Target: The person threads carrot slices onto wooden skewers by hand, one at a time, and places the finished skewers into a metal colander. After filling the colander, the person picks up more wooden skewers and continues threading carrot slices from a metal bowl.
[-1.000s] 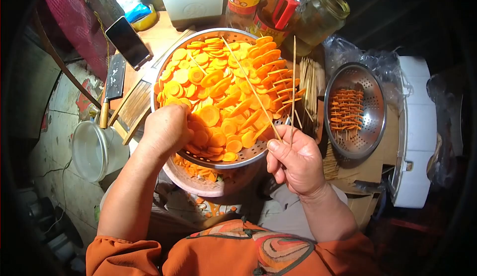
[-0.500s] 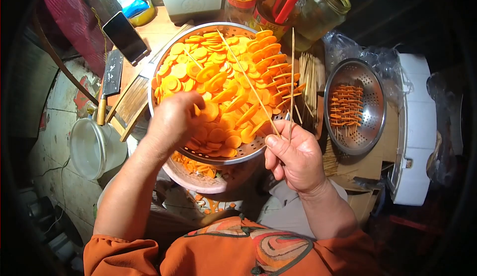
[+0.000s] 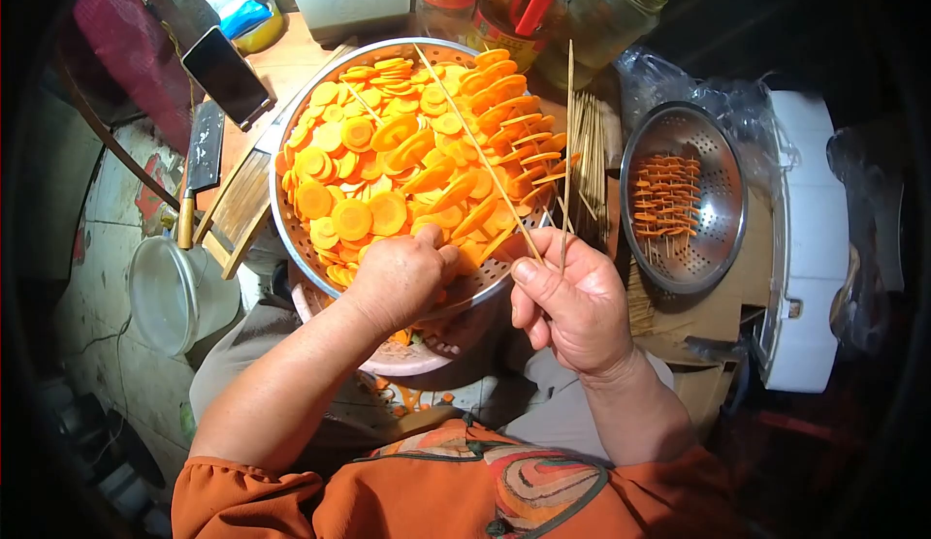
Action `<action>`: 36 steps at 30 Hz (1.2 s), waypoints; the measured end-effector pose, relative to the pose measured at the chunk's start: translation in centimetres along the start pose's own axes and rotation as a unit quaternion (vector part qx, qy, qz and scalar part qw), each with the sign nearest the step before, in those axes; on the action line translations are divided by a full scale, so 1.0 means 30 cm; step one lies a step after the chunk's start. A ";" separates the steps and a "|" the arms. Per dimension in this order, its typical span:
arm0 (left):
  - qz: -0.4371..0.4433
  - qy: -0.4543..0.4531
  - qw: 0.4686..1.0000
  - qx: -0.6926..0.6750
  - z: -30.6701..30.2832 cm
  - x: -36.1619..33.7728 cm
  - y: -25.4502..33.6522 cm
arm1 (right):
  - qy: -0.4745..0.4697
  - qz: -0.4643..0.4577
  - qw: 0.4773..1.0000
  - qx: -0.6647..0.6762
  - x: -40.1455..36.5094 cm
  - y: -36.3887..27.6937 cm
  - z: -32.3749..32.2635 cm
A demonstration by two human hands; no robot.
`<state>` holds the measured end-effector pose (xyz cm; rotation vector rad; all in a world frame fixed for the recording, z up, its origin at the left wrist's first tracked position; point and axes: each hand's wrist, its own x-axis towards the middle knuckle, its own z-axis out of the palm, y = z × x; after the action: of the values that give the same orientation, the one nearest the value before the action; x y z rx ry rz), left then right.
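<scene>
A large perforated metal colander (image 3: pixel 282 211) is heaped with orange carrot slices (image 3: pixel 335 166). At its near side my left hand (image 3: pixel 402 277) reaches down into the slices, fingers curled, their tips hidden. My right hand (image 3: pixel 582 306) is closed, pinching two thin bamboo skewers (image 3: pixel 485 156) beside the colander's right rim; they spread apart upward, one leaning left over the carrots, the other nearly upright. Skewered carrot slices (image 3: pixel 509 103) lie along the colander's right side, and another spaced row of slices (image 3: pixel 427 175) lies across its middle.
To the right, a smaller colander (image 3: pixel 722 185) holds finished carrot skewers (image 3: pixel 667 195). Loose skewers (image 3: pixel 590 142) lie between the colanders. A cleaver (image 3: pixel 204 146), a phone (image 3: pixel 228 74) and a wooden slicer (image 3: pixel 240 209) are at left, above a white bucket (image 3: pixel 170 292). Jars (image 3: pixel 621 15) stand behind.
My left hand has moved right and nearer to me, down to the front of the colander among the slices. My right hand still pinches the two skewers. The view has shifted slightly.
</scene>
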<state>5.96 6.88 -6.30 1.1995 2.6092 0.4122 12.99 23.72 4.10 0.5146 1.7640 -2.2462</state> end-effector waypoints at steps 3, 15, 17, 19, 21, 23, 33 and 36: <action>-0.003 0.010 1.000 -0.014 -0.010 0.003 -0.001 | -0.002 -0.002 1.000 -0.001 -0.002 -0.003 -0.007; -0.277 0.303 0.484 -0.773 -0.284 0.014 -0.246 | -0.023 0.044 0.997 -0.064 -0.009 -0.014 0.007; -0.267 0.319 0.475 -0.776 -0.288 0.010 -0.254 | -0.017 0.047 0.996 -0.067 -0.007 -0.012 0.011; -0.257 0.332 0.466 -0.779 -0.288 0.004 -0.262 | -0.025 0.050 0.996 -0.063 -0.006 -0.012 0.012; -0.258 0.321 0.476 -0.777 -0.288 -0.001 -0.272 | -0.027 0.045 0.997 -0.053 -0.006 -0.004 0.013; -0.252 0.327 0.485 -0.771 -0.286 -0.001 -0.275 | -0.028 0.046 0.997 -0.052 -0.005 -0.003 0.012; -0.236 0.358 0.495 -0.756 -0.304 0.008 -0.244 | -0.020 0.042 0.997 -0.068 -0.007 0.003 0.003; -0.224 0.368 0.526 -0.733 -0.288 0.010 -0.257 | -0.021 0.048 0.997 -0.060 -0.008 -0.004 0.003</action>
<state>-2.49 0.98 -0.97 -0.3741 1.5165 2.5708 13.14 23.65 4.33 0.5107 1.8003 -2.0569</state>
